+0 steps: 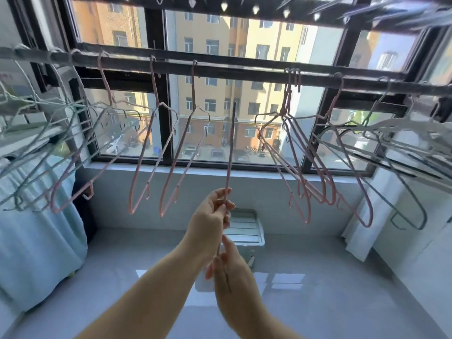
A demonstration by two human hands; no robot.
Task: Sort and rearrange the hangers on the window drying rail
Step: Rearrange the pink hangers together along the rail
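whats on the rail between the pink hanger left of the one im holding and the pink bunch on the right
Nothing: in the head view that stretch of rail is bare. The held hanger stands under the gap, top below the rail.

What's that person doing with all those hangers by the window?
A person is sorting hangers on the drying rail across the window. Both hands hold one pink hanger, turned edge-on and not hooked on the rail. The left hand grips it higher up, and the right hand pinches its lower end. Other pink hangers hang along the middle of the rail, with pale hangers bunched at both ends.
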